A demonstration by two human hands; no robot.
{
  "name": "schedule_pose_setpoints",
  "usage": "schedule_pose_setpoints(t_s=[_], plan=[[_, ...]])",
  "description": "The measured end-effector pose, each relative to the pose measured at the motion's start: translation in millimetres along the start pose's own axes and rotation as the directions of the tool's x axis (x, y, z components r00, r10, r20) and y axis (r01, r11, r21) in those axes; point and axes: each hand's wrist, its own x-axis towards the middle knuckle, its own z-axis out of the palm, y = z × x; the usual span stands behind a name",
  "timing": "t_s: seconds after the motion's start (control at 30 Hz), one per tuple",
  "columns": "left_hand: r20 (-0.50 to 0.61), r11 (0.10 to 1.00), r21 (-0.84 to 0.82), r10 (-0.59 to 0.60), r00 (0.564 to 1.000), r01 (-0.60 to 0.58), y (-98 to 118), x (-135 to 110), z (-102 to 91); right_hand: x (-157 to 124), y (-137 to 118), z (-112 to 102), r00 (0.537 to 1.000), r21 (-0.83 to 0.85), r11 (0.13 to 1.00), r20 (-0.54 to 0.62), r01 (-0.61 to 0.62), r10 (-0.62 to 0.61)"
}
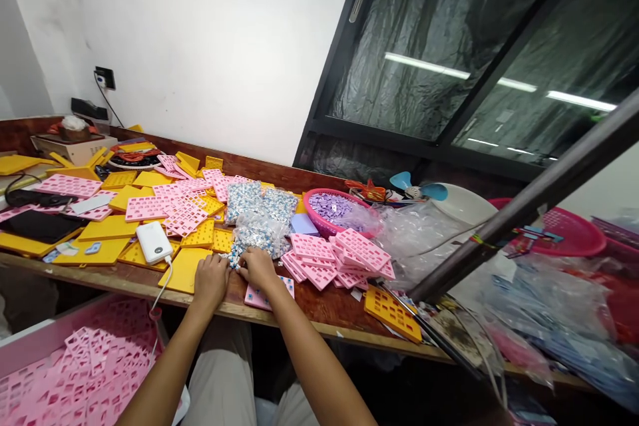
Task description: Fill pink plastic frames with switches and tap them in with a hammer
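My left hand [210,277] rests on the wooden table [329,309], fingers curled at the edge of a heap of small blue-and-white pieces [257,234]. My right hand [257,267] sits beside it, fingers curled down onto the same heap. What either hand grips is too small to make out. A pink grid tray [259,296] with a few blue pieces in it lies just under my right wrist. A yellow tray [184,269] lies left of my left hand.
Pink grid trays [339,256] are piled to the right, more pink and yellow trays [164,206] to the left. A white power bank [154,241] with cable, a pink basket of purple pieces [335,208], plastic bags [424,233], a slanted metal bar [524,203], a bin of pink grids [74,366].
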Motion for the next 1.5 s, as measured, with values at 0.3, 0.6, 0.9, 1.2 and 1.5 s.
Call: schedule_pose_setpoints(t_s=[0.3, 0.6, 0.9, 1.2, 1.5], plan=[[-0.007, 0.967, -0.252, 0.032, 0.999, -0.033, -1.0, -1.6, 2.2, -3.5, -6.9, 5.4, 0.991, 0.236, 0.970, -0.107, -0.055, 0.083], [-0.095, 0.801, -0.594, 0.027, 0.995, -0.079, 11.1, -3.1, -5.7, -99.2, 44.8, -37.6, 0.901, 0.583, 0.805, -0.284, -0.108, 0.327], [0.050, 0.762, -0.565, 0.416, 0.908, -0.317, 100.9, -2.7, -6.0, -148.8, 63.6, -26.4, 0.817, 0.637, 0.749, -0.326, -0.180, 0.475], [0.241, 0.812, -0.465, 0.498, 0.833, -0.352, 116.6, 19.2, -6.0, -148.4, 64.0, -29.7, 0.881, 0.575, 0.807, -0.303, -0.135, 0.363], [0.275, 0.851, -0.306, 0.509, 0.816, -0.428, 119.9, 18.7, -5.3, -159.2, 62.3, -33.9, 0.898, 0.514, 0.850, -0.311, -0.117, 0.311]])
